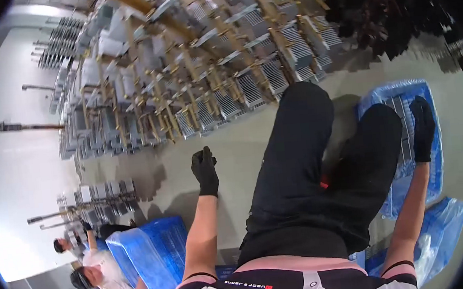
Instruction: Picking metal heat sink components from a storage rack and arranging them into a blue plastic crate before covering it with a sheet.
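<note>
My left hand [205, 172], in a black glove, hangs over the floor to the left of my legs. Its fingers are loosely curled together, and no object shows in them. On the right, my right hand [423, 127], also black-gloved, lies over the side of a blue crate [436, 173] lined with clear plastic. The fingers there are stretched out and close together, next to flat grey metal parts [405, 129] inside the crate. My right knee covers part of the crate and its contents.
Ahead, several rows of finned grey metal parts [251, 90] hang from brass-coloured racks. Dark hanging pieces [380, 16] fill the far right. Another plastic-covered blue crate [443, 230] is at the lower right. A co-worker [102, 271] is beside blue crates [150, 256] at lower left; another person [67, 245] is beyond.
</note>
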Motion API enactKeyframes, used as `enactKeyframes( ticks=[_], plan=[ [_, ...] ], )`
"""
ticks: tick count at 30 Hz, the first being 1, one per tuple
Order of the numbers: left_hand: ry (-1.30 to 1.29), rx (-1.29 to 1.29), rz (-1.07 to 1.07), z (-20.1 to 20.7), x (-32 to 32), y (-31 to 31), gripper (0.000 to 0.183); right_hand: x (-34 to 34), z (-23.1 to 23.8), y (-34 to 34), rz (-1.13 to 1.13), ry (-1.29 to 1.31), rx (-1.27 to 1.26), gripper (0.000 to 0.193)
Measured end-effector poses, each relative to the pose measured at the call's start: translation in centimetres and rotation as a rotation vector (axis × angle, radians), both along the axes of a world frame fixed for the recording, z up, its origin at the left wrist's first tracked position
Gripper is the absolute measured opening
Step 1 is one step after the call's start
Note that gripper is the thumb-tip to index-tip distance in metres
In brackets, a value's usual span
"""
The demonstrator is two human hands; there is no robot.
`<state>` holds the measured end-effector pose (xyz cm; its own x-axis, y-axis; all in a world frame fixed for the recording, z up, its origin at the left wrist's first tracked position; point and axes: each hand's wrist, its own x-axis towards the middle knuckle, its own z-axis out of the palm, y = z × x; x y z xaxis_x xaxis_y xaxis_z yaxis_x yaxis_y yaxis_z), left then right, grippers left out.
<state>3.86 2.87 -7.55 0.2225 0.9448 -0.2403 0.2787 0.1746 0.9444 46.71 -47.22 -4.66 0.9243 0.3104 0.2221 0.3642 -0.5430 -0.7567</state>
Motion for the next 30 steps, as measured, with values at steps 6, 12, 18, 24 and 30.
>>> enactKeyframes(
  ticks=[6, 12, 18, 24, 30],
  plan=[
    [0.426, 0.238, -0.241, -5.4, -5.6, 13.0, 0.029, -4.2, 8.8, 12.9, 0.411, -0.164, 0.089, 0.031],
    [0.289, 0.378, -0.285, -4.9, -1.0, 16.7, 0.029, -5.5, 6.3, 15.7, 0.453, -0.125, -0.024, 0.030],
    [0.177, 0.010, -0.202, -5.6, 0.4, 16.4, 0.034, -4.9, 5.7, 15.2, 0.457, -0.155, 0.051, 0.030],
    [0.414, 0.107, -0.140, -6.9, -0.2, 17.4, 0.035, -5.3, 6.1, 16.0, 0.427, -0.109, 0.124, 0.027],
    [-0.095, -0.495, 0.087, -10.4, 1.4, 17.1, 0.028, -5.2, 6.3, 15.2, 0.374, -0.012, 0.112, 0.025]
  ],
)
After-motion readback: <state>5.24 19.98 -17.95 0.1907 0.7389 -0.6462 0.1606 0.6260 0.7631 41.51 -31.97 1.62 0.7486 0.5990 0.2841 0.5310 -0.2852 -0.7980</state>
